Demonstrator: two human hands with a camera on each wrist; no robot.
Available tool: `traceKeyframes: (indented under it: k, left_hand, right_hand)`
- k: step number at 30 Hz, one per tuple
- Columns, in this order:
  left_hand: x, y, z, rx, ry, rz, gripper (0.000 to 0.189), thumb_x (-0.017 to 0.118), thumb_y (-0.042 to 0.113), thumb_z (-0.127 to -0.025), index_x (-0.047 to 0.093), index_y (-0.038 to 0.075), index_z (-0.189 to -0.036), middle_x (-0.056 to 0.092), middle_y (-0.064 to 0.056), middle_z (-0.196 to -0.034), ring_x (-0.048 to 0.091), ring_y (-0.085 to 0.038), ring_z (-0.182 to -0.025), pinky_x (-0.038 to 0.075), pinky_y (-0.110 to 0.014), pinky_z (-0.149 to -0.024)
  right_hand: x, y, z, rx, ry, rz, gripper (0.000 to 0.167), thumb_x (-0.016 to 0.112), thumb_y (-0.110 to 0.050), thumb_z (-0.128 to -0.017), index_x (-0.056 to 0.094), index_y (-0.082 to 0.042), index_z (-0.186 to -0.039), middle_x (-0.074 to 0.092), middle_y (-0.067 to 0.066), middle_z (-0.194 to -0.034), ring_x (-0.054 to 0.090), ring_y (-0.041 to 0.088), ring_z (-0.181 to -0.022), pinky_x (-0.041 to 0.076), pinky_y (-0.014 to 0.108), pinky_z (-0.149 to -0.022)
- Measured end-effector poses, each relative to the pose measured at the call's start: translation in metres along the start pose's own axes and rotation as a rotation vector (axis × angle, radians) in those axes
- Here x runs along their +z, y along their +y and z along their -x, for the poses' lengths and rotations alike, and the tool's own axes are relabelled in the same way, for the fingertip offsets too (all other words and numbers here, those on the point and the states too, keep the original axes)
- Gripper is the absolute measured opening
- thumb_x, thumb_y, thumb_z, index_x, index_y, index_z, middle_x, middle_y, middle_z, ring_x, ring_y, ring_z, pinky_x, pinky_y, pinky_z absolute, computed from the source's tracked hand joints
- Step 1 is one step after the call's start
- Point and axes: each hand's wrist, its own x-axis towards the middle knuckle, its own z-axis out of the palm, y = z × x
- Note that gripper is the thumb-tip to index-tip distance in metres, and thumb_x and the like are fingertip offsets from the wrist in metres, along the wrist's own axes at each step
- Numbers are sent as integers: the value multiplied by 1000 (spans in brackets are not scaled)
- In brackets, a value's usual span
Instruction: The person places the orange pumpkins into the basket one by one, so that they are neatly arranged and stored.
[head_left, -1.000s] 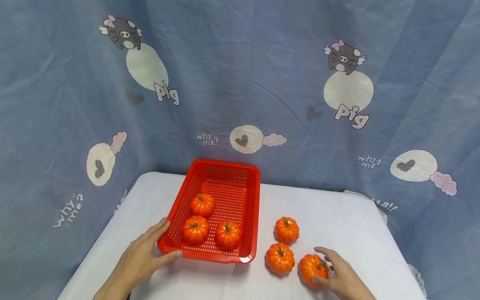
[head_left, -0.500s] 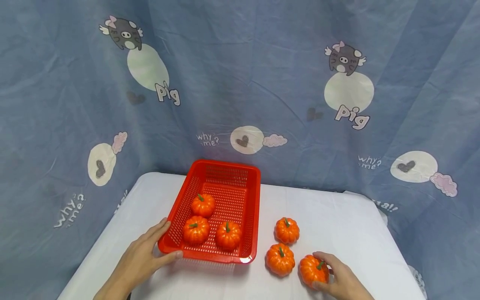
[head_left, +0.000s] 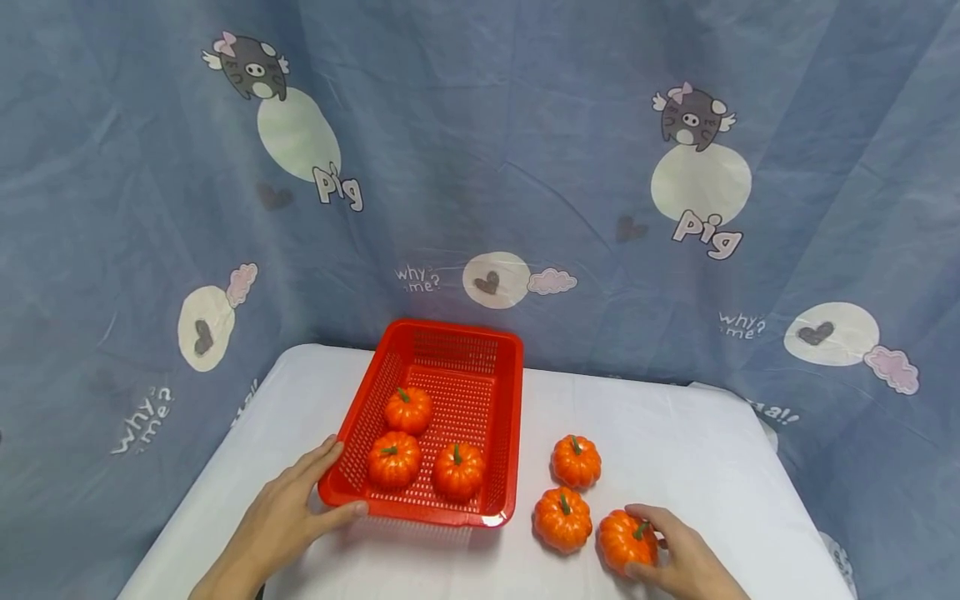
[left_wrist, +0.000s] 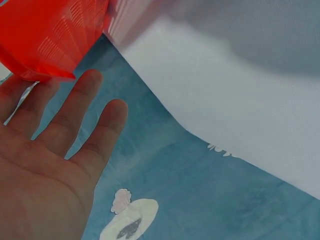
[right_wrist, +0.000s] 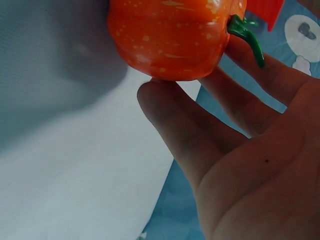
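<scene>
A red plastic basket stands on the white table and holds three small orange pumpkins; one pumpkin lies at its near right. At the basket's near left corner is my left hand, fingers fairly straight along the side and thumb at the front rim. The left wrist view has the fingertips against the red rim. My right hand holds a ribbed orange pumpkin with a green stem, thumb and fingers on either side of it. In the right wrist view this pumpkin lies at the fingertips.
Two more pumpkins lie on the table between basket and right hand: a nearer one and a farther one. A blue cloth printed with pigs hangs behind and at both sides of the white tabletop.
My right hand's fingers have closed in on the pumpkin, which stays in place. The left hand and basket keep their positions; the whole view has shifted slightly.
</scene>
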Motion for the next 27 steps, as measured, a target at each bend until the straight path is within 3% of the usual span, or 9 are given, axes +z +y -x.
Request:
traceKeyframes:
  k: [13,21,27]
  left_hand:
    - [0,2,0,-12,-11,-9,115,63,86,-71,46,6,-152,40,-12,-159,43,-42,-139,38,-71,-104]
    - [0,1,-1,9,3,-1,113,64,84,-72,47,5,-151,41,-12,-159,43,-42,-139,38,-71,-104]
    - [-1,2,-2,-9,-8,-13,115,63,86,-71,48,5,-151,41,-13,-159,44,-43,-139,39,-71,-103]
  right_hand:
    - [-15,0,5,-187,52,1,75,92,-29,-72,58,-9,-136,60,12,-135,59,32,-116,57,47,-92]
    - [-19,-16,1,-196,143,7,72,91,-32,-74,60,-13,-136,61,6,-136,60,25,-115,57,42,-91]
    - [-20,-26,-2,-276,242,18,70,91,-33,-75,60,-22,-137,61,0,-134,60,23,-116,58,42,-91]
